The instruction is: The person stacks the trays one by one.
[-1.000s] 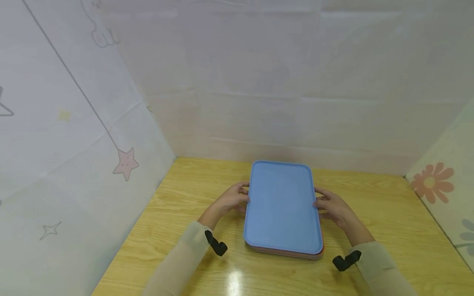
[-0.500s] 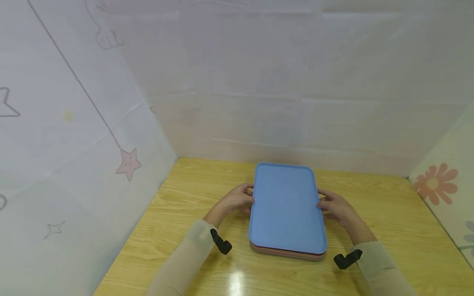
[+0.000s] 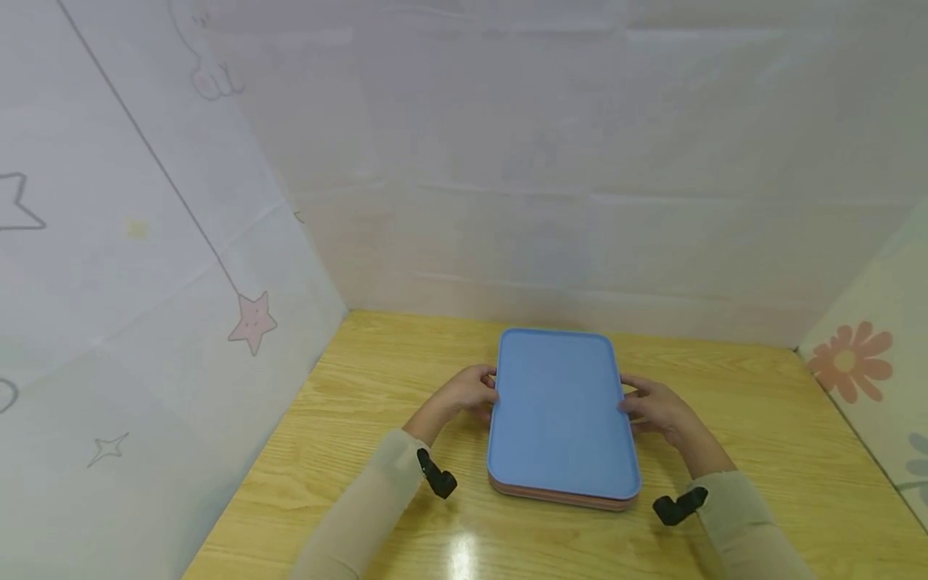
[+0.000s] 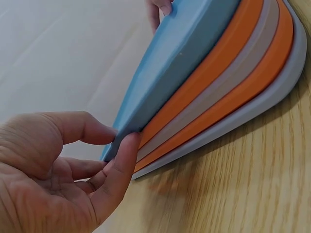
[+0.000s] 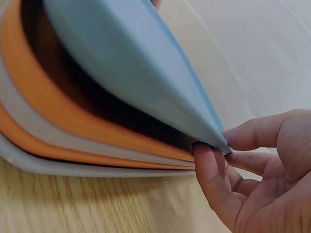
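A blue rectangular tray (image 3: 561,411) lies on top of a stack of trays in the head view. Beneath it, orange trays (image 4: 279,53) alternate with grey trays (image 4: 291,87). My left hand (image 3: 464,392) pinches the blue tray's left edge, thumb at the rim and fingers underneath. On the opposite side my right hand (image 3: 658,411) grips the right edge the same way. The right wrist view reveals a dark gap between the blue tray's underside (image 5: 112,58) and the orange tray below it. In the left wrist view the layers sit close together.
The stack stands on a wood-grain table (image 3: 348,451). A pale cloth wall (image 3: 507,161) rises behind it, with patterned side walls at left and right, one bearing a pink star (image 3: 253,323).
The blue tray has shifted slightly right, and its far edge has come down in the head view. Both hands have kept their hold on its sides.
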`<state>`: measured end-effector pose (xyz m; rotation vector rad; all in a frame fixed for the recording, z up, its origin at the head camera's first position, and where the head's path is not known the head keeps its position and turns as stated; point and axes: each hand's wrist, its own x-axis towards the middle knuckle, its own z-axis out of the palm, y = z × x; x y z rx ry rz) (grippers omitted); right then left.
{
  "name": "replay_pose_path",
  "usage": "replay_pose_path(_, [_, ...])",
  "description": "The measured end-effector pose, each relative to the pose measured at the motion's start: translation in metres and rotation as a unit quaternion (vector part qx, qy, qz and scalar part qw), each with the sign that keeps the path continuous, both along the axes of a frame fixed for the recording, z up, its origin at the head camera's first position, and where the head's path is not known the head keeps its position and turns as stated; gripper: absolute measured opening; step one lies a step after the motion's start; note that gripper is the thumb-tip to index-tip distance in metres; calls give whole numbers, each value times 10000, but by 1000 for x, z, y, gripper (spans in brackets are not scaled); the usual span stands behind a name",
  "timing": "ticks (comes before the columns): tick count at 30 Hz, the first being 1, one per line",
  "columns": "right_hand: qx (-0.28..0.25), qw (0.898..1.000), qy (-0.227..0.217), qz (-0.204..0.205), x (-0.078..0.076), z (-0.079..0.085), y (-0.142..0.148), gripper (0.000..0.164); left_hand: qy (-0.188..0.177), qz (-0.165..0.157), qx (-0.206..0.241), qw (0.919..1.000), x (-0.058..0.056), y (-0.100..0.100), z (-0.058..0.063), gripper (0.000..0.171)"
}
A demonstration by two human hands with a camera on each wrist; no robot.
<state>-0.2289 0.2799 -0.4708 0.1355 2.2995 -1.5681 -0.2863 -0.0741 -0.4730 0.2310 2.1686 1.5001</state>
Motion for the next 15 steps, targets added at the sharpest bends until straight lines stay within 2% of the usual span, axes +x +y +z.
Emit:
replay_pose_path(6, [300,9995,-57,47,1,-4,1,72,-12,-26,-84,10000,-2,1,-7,69])
replay_pose_path(15, [236,9997,-30,109,-2,-9,6,73,60,0,-84,9999,-1,2,-4,71])
